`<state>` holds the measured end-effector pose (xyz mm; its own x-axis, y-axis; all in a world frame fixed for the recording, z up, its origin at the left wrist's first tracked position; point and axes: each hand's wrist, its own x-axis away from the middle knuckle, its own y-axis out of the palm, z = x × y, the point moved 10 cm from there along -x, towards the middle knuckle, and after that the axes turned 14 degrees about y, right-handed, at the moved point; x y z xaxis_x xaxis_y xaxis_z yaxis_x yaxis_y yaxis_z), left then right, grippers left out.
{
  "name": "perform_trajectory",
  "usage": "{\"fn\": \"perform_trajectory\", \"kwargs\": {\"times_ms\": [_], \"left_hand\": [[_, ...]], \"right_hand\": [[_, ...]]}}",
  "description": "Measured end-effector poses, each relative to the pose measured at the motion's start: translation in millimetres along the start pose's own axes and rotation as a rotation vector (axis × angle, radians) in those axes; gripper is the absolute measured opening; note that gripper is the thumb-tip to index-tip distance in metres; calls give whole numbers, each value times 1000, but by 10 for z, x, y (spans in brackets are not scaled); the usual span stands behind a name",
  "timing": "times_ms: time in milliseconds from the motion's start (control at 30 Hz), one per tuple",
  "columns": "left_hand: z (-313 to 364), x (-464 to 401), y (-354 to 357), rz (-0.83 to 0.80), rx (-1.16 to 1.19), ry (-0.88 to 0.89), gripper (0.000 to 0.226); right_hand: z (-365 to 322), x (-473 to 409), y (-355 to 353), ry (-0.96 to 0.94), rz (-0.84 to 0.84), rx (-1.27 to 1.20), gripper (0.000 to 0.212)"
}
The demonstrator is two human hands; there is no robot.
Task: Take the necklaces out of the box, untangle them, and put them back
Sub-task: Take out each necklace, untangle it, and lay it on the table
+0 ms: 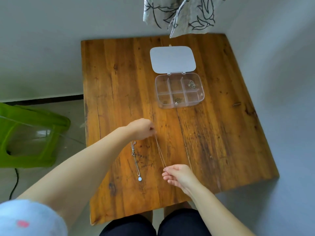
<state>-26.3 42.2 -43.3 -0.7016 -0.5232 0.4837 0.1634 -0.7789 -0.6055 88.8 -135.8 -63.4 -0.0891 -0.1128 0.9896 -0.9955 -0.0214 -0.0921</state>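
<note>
A thin chain necklace (160,151) is stretched between my two hands above the wooden table (119,82). My left hand (142,129) pinches its far end; my right hand (177,175) pinches its near end. A second necklace (135,159) with a round pale-blue pendant lies straight on the table, left of the stretched chain. The clear plastic box (179,90) with several compartments stands open at the far right, its white lid (172,59) folded back. Small tangled chains lie in two or three of its compartments.
A green plastic stool (29,135) stands on the floor left of the table, with a black cable beside it. A patterned cloth (180,14) hangs over the table's far edge. Grey walls close in behind and to the right.
</note>
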Motion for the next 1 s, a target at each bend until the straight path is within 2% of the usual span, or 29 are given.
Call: {"fn": "perform_trajectory", "kwargs": {"times_ms": [133,267,633,700,800,900,1000], "left_hand": [[73,-66,34,78,-159,54,26],[71,-94,39,89,-263,77,24],[108,-96,-30,246,-449,125,24],[88,-73,-73,301,-418,115,25],[68,-4,-235,414,-331,81,26],[138,32,-439,540,-269,62,29],[270,-57,-554,604,-214,60,38]], "right_hand": [[53,-41,44,-11,102,114,16],[1,-47,25,-45,198,243,20],[-25,-32,-45,-30,277,476,31],[-54,-5,-90,-31,255,459,33],[-261,107,-370,-62,257,286,36],[-655,241,-758,-111,279,162,36],[-1189,351,-1097,-213,311,164,31]]}}
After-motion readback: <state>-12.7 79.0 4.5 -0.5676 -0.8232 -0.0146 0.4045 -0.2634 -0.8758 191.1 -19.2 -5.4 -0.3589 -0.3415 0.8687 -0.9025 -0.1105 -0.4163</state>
